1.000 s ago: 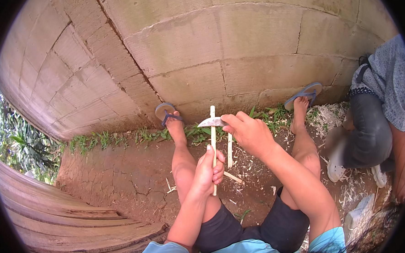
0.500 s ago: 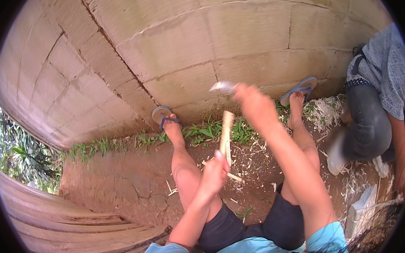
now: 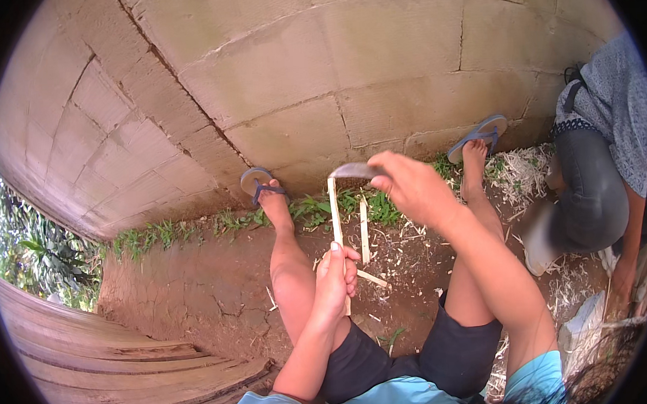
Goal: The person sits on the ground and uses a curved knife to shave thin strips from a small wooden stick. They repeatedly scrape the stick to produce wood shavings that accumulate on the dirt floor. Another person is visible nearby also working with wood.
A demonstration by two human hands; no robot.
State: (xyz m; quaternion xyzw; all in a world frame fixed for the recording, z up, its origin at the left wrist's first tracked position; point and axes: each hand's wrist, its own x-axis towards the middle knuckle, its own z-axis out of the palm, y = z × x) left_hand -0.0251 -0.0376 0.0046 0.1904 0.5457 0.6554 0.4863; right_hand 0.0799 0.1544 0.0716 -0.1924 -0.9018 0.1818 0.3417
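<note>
My left hand [image 3: 333, 280] is closed around a thin, pale wooden stick [image 3: 335, 212], which stands nearly upright with its lower end showing below my fist. My right hand [image 3: 414, 188] grips a short knife with a curved grey blade [image 3: 352, 170]; its handle is hidden in my fingers. The blade points left, and its tip meets or overlaps the top end of the stick; actual contact is hard to tell. On the soil between my legs lie another pale wooden strip [image 3: 364, 230] and a smaller piece [image 3: 372, 278].
A block wall [image 3: 403, 51] rises ahead, with grass [image 3: 150, 240] along its foot. Wooden boards [image 3: 127, 358] lie at the lower left. Another person [image 3: 593, 188] crouches at the right, near pale shavings [image 3: 516, 177] and a whitish block [image 3: 580, 331].
My right hand has brought the knife left and down to the stick's top. The stick has turned, showing a narrower side, and leans left instead of right. My left hand has shifted slightly down.
</note>
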